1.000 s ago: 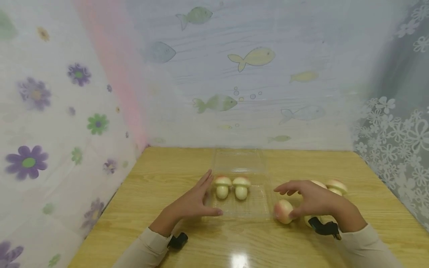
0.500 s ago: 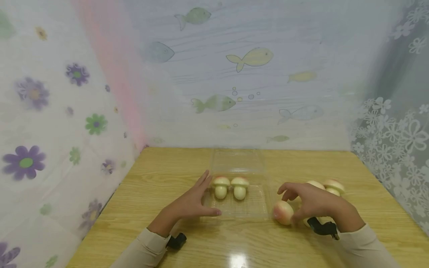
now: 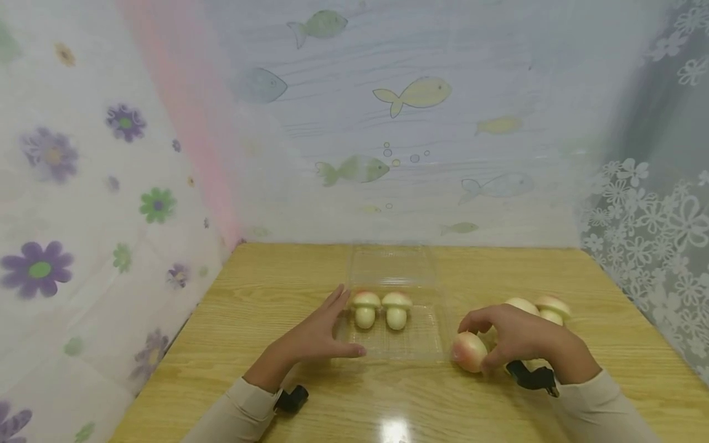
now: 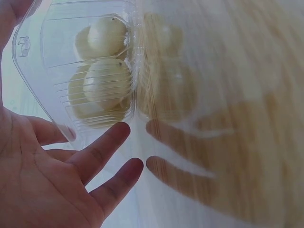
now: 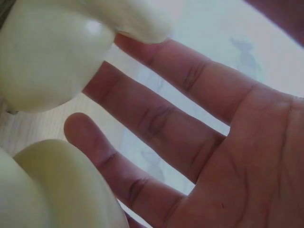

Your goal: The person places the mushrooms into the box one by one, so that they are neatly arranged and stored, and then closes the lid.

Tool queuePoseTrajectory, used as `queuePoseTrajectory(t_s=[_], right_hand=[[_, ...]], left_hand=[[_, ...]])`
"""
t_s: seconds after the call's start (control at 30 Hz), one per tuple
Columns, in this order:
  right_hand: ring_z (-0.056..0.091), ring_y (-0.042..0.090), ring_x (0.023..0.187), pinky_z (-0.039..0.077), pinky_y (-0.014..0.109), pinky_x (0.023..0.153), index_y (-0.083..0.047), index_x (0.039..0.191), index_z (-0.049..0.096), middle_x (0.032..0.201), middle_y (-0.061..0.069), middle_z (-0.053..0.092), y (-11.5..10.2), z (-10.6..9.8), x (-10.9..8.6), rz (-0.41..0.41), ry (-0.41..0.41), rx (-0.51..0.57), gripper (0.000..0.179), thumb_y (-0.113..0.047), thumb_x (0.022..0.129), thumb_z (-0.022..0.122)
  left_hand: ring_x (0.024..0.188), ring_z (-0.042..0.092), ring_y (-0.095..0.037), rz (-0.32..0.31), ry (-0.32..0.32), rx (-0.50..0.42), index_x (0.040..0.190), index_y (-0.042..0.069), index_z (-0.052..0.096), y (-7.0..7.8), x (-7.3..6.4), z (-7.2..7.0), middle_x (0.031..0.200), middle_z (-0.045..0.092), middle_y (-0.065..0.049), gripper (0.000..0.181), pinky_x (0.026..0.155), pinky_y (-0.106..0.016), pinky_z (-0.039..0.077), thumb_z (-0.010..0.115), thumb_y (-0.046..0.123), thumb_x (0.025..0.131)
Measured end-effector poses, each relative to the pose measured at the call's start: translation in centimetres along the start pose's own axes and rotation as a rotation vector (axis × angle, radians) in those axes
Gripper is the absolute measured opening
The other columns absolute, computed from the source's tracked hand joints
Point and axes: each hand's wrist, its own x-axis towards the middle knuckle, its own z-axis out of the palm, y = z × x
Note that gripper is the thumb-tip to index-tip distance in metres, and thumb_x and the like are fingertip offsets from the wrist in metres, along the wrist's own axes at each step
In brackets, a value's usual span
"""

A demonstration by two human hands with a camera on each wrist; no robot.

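A clear plastic clamshell box (image 3: 426,338) lies open with its lid (image 3: 390,264) folded back. Two model mushrooms (image 3: 365,311) with pale stems and pinkish caps lie side by side along its back left. My left hand (image 3: 316,335) spreads along the box's left side, thumb at the front corner; in the left wrist view its straight fingers (image 4: 107,147) reach beside the clear wall. Just right of the box, my right hand (image 3: 520,335) holds another mushroom (image 3: 469,352), cap facing left, between thumb and fingers. In the right wrist view, fingertips meet its pale underside (image 5: 47,57).
More mushrooms (image 3: 554,307) lie behind and beneath the right hand, partly hidden by it. One pale mushroom (image 5: 66,185) shows close by in the right wrist view. The wooden table (image 3: 266,271) ends at a fish-patterned curtain (image 3: 354,123).
My right fingers have closed in around the mushroom beside the box. The left hand stays at the box's side, and the two mushrooms inside have not moved.
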Motion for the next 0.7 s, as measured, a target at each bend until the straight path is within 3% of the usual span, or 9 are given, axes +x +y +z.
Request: queuePoseTrajectory(t_s=[0.17,0.47,0.7], right_hand=[[0.062,0.028,0.112,0.053,0.051,0.088,-0.031,0.122,0.070,0.120,-0.008,0.067,-0.09,-0.17,-0.20,0.009,0.009,-0.003,0.058,-0.031,0.069,0.093],[0.065,0.012,0.100,0.055,0.038,0.082,-0.032,0.118,0.069,0.108,-0.014,0.070,0.12,-0.59,-0.48,-0.028,0.042,-0.020,0.053,-0.032,0.071,0.093],[0.065,0.013,0.099,0.055,0.033,0.076,-0.031,0.120,0.069,0.111,-0.013,0.069,0.34,-0.83,-0.85,-0.020,0.041,0.002,0.052,-0.034,0.073,0.092]], left_hand=[[0.161,0.008,-0.028,0.010,-0.005,-0.002,0.167,0.034,-0.001,-0.12,0.07,0.02,0.172,-0.017,0.011,0.125,0.121,-0.062,0.030,0.080,0.068,0.079],[0.161,0.011,-0.025,0.035,-0.003,0.004,0.167,0.030,-0.002,-0.12,0.03,-0.07,0.175,-0.013,0.006,0.125,0.122,-0.059,0.029,0.080,0.068,0.080],[0.161,0.006,-0.024,0.029,0.000,0.008,0.167,0.031,-0.001,0.01,0.02,0.00,0.175,-0.010,0.006,0.124,0.122,-0.060,0.029,0.081,0.066,0.080]])
